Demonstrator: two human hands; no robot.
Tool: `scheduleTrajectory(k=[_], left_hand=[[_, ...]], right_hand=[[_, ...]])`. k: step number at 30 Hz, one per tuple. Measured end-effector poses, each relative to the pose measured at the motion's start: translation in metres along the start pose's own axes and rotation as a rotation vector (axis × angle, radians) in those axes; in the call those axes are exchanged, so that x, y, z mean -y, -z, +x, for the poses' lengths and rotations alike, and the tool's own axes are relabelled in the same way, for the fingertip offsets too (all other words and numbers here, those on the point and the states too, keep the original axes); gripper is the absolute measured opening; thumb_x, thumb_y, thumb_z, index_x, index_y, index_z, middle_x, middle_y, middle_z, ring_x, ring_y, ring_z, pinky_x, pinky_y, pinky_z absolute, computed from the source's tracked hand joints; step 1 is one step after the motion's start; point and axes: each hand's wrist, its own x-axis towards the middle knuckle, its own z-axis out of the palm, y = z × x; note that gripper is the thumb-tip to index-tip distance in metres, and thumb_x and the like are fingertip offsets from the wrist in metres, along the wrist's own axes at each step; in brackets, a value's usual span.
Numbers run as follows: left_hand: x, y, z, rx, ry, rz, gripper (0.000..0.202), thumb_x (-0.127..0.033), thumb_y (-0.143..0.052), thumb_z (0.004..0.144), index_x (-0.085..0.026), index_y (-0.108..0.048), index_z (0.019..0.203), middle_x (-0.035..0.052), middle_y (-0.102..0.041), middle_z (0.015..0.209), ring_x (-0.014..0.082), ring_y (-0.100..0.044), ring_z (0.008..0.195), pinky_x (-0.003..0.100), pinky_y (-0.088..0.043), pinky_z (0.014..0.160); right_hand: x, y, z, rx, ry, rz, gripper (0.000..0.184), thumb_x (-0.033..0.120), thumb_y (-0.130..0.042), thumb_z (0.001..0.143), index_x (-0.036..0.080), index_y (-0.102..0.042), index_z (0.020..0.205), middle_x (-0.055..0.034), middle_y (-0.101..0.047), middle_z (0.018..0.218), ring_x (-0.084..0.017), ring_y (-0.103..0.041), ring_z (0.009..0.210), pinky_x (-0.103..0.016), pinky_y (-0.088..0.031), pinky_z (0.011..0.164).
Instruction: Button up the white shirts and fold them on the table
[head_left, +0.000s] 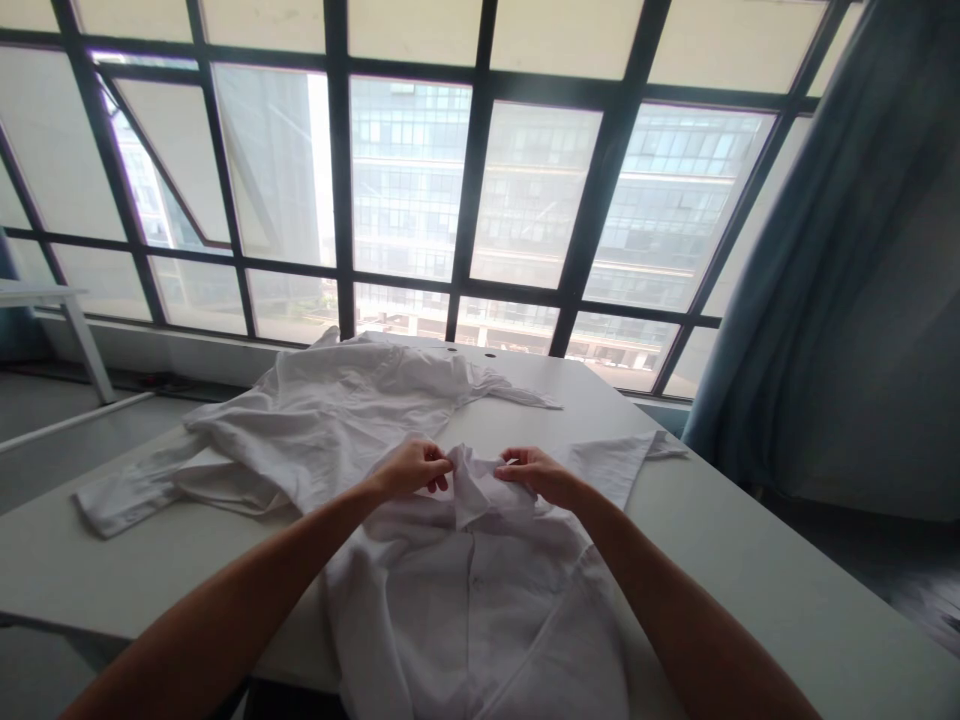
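Observation:
A white button-up shirt (480,610) lies front side up on the white table (750,540), its lower part reaching the near edge. My left hand (416,468) pinches the left side of its collar (474,490). On the collar's other side, my right hand (536,475) grips the fabric between thumb and fingers. The collar stands raised and creased between both hands. One sleeve (619,460) stretches out to the far right. Beyond my left hand, a second white shirt (360,385) is spread loosely, with its sleeve (127,495) toward the left edge.
A large window wall with dark frames (341,180) stands behind the table. A blue-grey curtain (795,250) hangs at the right. Another white table (45,295) is at the far left. Two dark round holes (490,355) show near the table's far edge.

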Motion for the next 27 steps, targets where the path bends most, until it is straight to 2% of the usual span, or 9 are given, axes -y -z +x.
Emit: scheduleTrajectory(k=[3,7,9,12,15,20,22,24,27], left_hand=[[-0.001,0.008,0.000,-0.023,0.044,-0.034,0.058,-0.069,-0.067,0.066,-0.012,-0.066,0.074,0.0050,-0.069,0.063,0.0112,-0.056,0.050,0.022,-0.042,0.050],[0.002,0.000,-0.002,0.074,0.103,-0.050,0.069,-0.079,-0.058,0.067,-0.011,-0.067,0.068,0.0073,-0.068,0.063,0.0090,-0.050,0.045,0.021,-0.037,0.047],[0.003,-0.007,-0.002,0.120,0.086,-0.059,0.066,-0.077,-0.064,0.062,-0.011,-0.066,0.065,0.0064,-0.067,0.061,0.0083,-0.048,0.045,0.020,-0.035,0.046],[0.001,-0.008,-0.002,0.122,0.078,-0.104,0.056,-0.068,-0.070,0.061,-0.012,-0.065,0.065,0.0043,-0.066,0.062,0.0087,-0.050,0.048,0.021,-0.036,0.049],[-0.006,0.005,-0.004,0.037,0.090,-0.013,0.038,-0.051,-0.068,0.070,-0.014,-0.063,0.065,0.0027,-0.065,0.061,0.0109,-0.054,0.051,0.022,-0.040,0.053],[-0.018,0.029,-0.013,-0.380,-0.020,0.687,0.011,-0.026,-0.065,0.069,-0.017,-0.063,0.062,0.0029,-0.067,0.063,0.0190,-0.064,0.069,0.025,-0.042,0.064],[-0.018,0.030,-0.013,-0.447,-0.065,0.807,0.007,-0.024,-0.065,0.067,-0.018,-0.064,0.064,0.0038,-0.069,0.069,0.0221,-0.066,0.078,0.026,-0.044,0.069],[-0.014,0.026,-0.009,-0.394,-0.066,0.675,0.011,-0.028,-0.065,0.070,-0.018,-0.063,0.066,0.0051,-0.069,0.069,0.0232,-0.067,0.080,0.027,-0.046,0.070],[-0.005,0.022,0.002,-0.299,-0.077,0.185,0.026,-0.038,-0.057,0.081,-0.014,-0.065,0.088,0.0102,-0.073,0.084,0.0231,-0.069,0.086,0.030,-0.052,0.075]], right_hand=[[0.004,0.004,-0.004,-0.015,0.020,-0.018,0.046,0.041,-0.087,0.053,0.016,-0.063,0.084,0.0042,-0.061,0.061,-0.008,-0.050,0.050,-0.019,-0.036,0.046],[0.010,-0.006,-0.009,0.105,0.019,-0.076,0.059,0.046,-0.087,0.056,0.013,-0.068,0.102,0.0007,-0.066,0.068,-0.009,-0.053,0.052,-0.020,-0.037,0.048],[0.010,-0.012,-0.009,0.146,0.032,-0.102,0.062,0.051,-0.085,0.060,0.012,-0.069,0.106,-0.0003,-0.067,0.069,-0.009,-0.053,0.053,-0.020,-0.037,0.049],[0.008,-0.013,-0.009,0.106,0.049,-0.133,0.056,0.054,-0.082,0.064,0.012,-0.070,0.099,0.0011,-0.064,0.063,-0.008,-0.050,0.051,-0.019,-0.034,0.047],[0.009,-0.004,-0.008,-0.009,0.039,-0.152,0.041,0.041,-0.082,0.064,0.013,-0.068,0.089,0.0026,-0.062,0.060,-0.008,-0.049,0.049,-0.019,-0.034,0.045],[0.014,0.009,-0.008,-0.431,0.008,-0.497,0.012,0.018,-0.063,0.072,0.015,-0.062,0.083,0.0049,-0.053,0.048,-0.010,-0.048,0.040,-0.020,-0.034,0.041],[0.015,0.008,-0.007,-0.574,0.061,-0.647,0.012,0.015,-0.058,0.073,0.016,-0.061,0.085,0.0031,-0.056,0.050,-0.011,-0.052,0.043,-0.021,-0.038,0.045],[0.014,0.006,-0.004,-0.656,0.111,-0.661,0.014,0.017,-0.058,0.075,0.017,-0.061,0.088,0.0000,-0.061,0.058,-0.013,-0.057,0.049,-0.022,-0.042,0.050],[0.012,0.004,0.003,-0.592,0.225,-0.344,0.033,0.030,-0.056,0.080,0.019,-0.056,0.111,-0.0079,-0.070,0.089,-0.018,-0.066,0.069,-0.027,-0.051,0.061]])
